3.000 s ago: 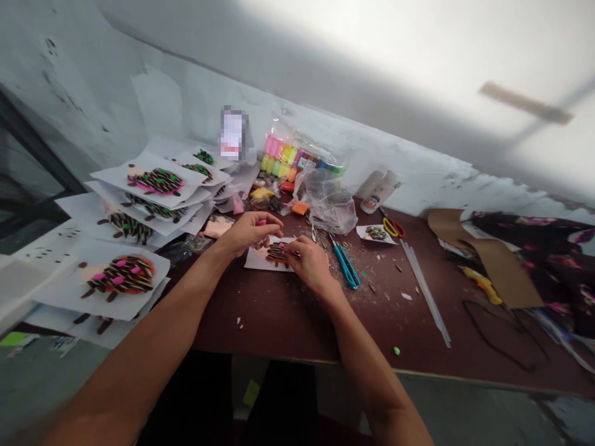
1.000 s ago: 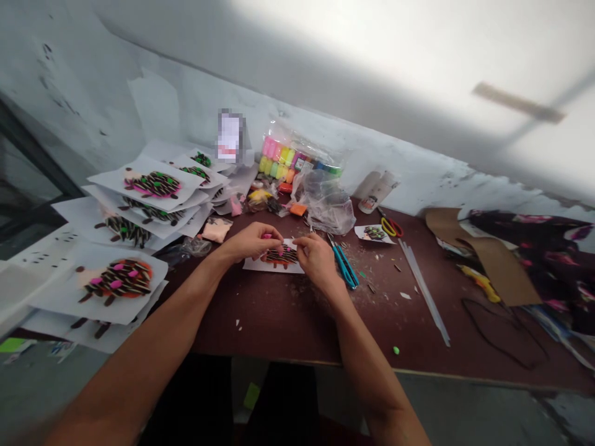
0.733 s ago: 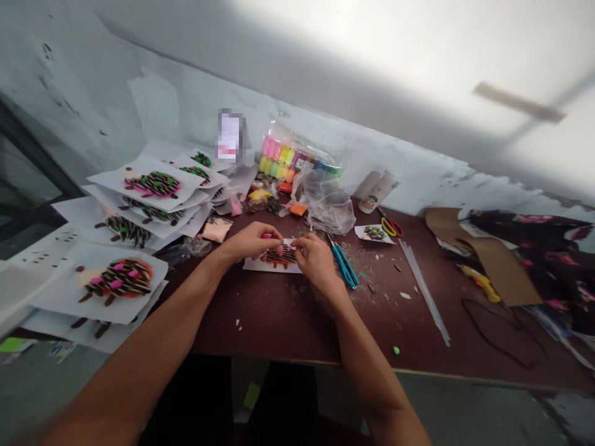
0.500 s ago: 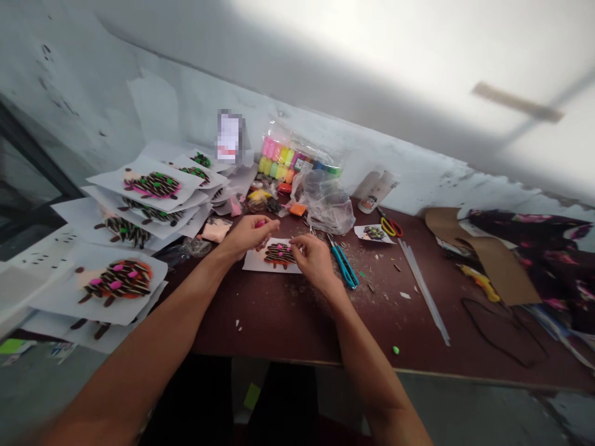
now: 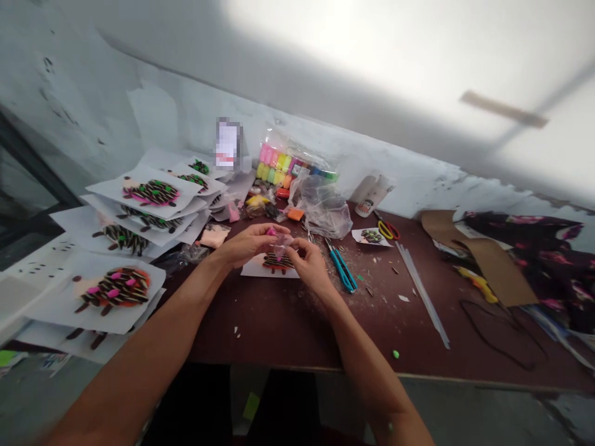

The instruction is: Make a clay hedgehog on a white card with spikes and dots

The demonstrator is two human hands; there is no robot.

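Note:
My left hand (image 5: 246, 244) pinches a small lump of pink clay (image 5: 271, 231) between thumb and fingers. A crinkled clear plastic wrapper (image 5: 281, 245) stretches between both hands, and my right hand (image 5: 310, 263) grips its right side. Directly beneath them a white card (image 5: 253, 267) lies on the table, bearing a hedgehog figure (image 5: 274, 262) with dark striped spines and an orange edge. My hands and the wrapper cover the upper part of this figure. A blue-handled pair of pliers or cutters (image 5: 343, 270) lies just right of my right hand.
Stacked hedgehog cards (image 5: 111, 291) fill the left side. Behind my hands are a pack of coloured clay (image 5: 279, 162) and a clear plastic bag (image 5: 320, 207). Scissors (image 5: 388, 230), clear glue sticks (image 5: 423, 294) and a yellow glue gun (image 5: 476, 284) with a cord lie to the right.
My right hand has lifted off the card's figure and come toward my left hand. The clear wrapper now shows held between both hands, with the pink clay beside it.

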